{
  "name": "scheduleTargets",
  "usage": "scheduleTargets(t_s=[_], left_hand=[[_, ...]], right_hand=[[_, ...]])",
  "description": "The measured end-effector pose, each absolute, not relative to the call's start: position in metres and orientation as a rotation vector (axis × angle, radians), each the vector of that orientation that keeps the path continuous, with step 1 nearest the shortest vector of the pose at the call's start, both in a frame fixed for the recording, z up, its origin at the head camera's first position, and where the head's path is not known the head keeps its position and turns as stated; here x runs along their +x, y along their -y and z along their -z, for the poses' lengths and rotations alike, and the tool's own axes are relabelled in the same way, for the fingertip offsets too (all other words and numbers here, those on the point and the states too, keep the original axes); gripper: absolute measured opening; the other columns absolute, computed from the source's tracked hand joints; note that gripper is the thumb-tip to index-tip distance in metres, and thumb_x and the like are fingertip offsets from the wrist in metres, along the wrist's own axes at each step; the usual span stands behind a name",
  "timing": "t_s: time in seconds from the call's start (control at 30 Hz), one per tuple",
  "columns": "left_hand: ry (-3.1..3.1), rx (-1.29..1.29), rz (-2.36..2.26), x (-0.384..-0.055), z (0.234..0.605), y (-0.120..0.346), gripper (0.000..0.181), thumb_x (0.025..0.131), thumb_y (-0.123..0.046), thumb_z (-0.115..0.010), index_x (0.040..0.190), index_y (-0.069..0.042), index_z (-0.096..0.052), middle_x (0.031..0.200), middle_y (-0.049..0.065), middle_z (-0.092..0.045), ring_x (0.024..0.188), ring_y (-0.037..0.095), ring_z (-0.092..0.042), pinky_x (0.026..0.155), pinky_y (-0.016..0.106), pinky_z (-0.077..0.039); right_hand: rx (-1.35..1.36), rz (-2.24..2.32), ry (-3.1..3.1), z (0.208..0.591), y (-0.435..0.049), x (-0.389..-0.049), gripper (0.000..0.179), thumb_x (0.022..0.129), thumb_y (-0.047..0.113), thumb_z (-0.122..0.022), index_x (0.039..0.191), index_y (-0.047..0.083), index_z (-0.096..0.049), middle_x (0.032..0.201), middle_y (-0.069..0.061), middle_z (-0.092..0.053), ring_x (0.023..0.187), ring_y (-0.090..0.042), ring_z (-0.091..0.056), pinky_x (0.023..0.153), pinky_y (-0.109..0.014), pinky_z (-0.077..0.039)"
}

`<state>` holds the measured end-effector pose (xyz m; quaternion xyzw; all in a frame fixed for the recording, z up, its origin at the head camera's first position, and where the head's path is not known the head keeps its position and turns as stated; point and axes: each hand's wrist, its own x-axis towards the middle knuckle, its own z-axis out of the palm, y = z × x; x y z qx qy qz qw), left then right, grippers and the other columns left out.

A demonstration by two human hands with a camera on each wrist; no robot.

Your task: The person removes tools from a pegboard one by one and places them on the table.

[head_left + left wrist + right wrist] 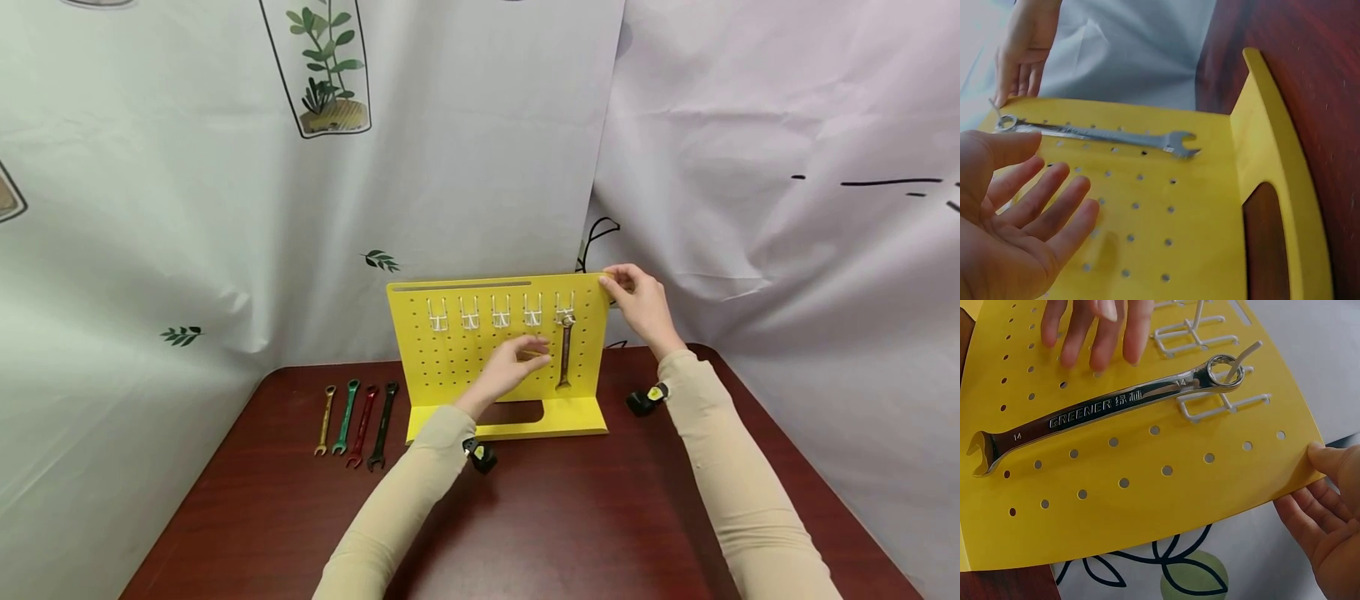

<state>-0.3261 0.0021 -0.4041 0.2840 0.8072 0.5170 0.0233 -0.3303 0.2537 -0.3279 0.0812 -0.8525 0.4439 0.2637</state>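
Observation:
A silver combination wrench (1097,406) hangs by its ring end from the rightmost white hook (1229,407) of a yellow pegboard (480,367). My left hand (513,364) is held in front of the board, just left of the wrench; its fingers are loosely bent and nothing is between them. In the left wrist view a gap shows between these fingers and the wrench's shaft. My right hand (637,302) pinches the board's upper right corner, thumb (1325,459) on the front face and fingers behind.
Left of the board, several wrenches lie side by side on the dark red table (525,517): yellow (326,421), green (345,417), red (362,425) and black (383,425). More white hooks (469,313) line the board's top. A printed white curtain (480,167) hangs behind.

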Motion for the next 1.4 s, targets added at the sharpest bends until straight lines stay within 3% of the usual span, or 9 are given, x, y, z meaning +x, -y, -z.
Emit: scheduleTargets(t_s=[0.23, 0.53, 0.83, 1.07, 1.4], left_hand=[[-2.365, 0.767, -1.806, -0.331, 0.414, -0.015, 0.039, 0.098, -0.020, -0.068, 0.135, -0.010, -0.062, 0.126, 0.005, -0.068, 0.115, 0.021, -0.063, 0.099, 0.035, -0.050], [-2.338, 0.762, -1.780, -0.330, 0.416, -0.024, 0.043, 0.099, -0.035, -0.067, 0.137, -0.016, -0.062, 0.130, -0.001, -0.065, 0.118, 0.016, -0.060, 0.101, 0.036, -0.049], [-2.343, 0.751, -1.783, -0.326, 0.416, -0.032, 0.040, 0.097, -0.033, -0.069, 0.133, -0.015, -0.064, 0.122, -0.003, -0.068, 0.109, 0.014, -0.063, 0.096, 0.034, -0.052], [-2.293, 0.691, -1.897, -0.322, 0.418, -0.043, 0.034, 0.097, -0.022, -0.070, 0.126, -0.005, -0.065, 0.114, 0.004, -0.069, 0.100, 0.017, -0.065, 0.091, 0.039, -0.056], [-2.243, 0.662, -1.974, -0.320, 0.416, -0.047, 0.025, 0.098, -0.016, -0.069, 0.117, 0.000, -0.067, 0.108, 0.008, -0.068, 0.091, 0.015, -0.066, 0.077, 0.030, -0.060]], right_hand=[[0.219, -1.204, 2.308, 0.329, -0.254, -0.330, 0.041, 0.101, 0.039, -0.060, 0.126, 0.006, -0.064, 0.111, -0.015, -0.065, 0.102, -0.027, -0.060, 0.078, -0.037, -0.046], [0.226, -1.199, 2.297, 0.330, -0.254, -0.330, 0.042, 0.101, 0.039, -0.061, 0.126, 0.005, -0.065, 0.111, -0.015, -0.065, 0.103, -0.028, -0.061, 0.081, -0.039, -0.046], [0.226, -1.187, 2.282, 0.329, -0.254, -0.331, 0.042, 0.101, 0.039, -0.061, 0.125, 0.005, -0.065, 0.109, -0.016, -0.066, 0.100, -0.026, -0.061, 0.080, -0.036, -0.047], [0.226, -1.193, 2.287, 0.330, -0.253, -0.330, 0.042, 0.101, 0.039, -0.061, 0.125, 0.005, -0.065, 0.109, -0.015, -0.066, 0.100, -0.026, -0.061, 0.080, -0.036, -0.047], [0.227, -1.187, 2.288, 0.329, -0.254, -0.330, 0.042, 0.101, 0.039, -0.060, 0.126, 0.005, -0.065, 0.110, -0.016, -0.066, 0.100, -0.027, -0.061, 0.081, -0.036, -0.047]])
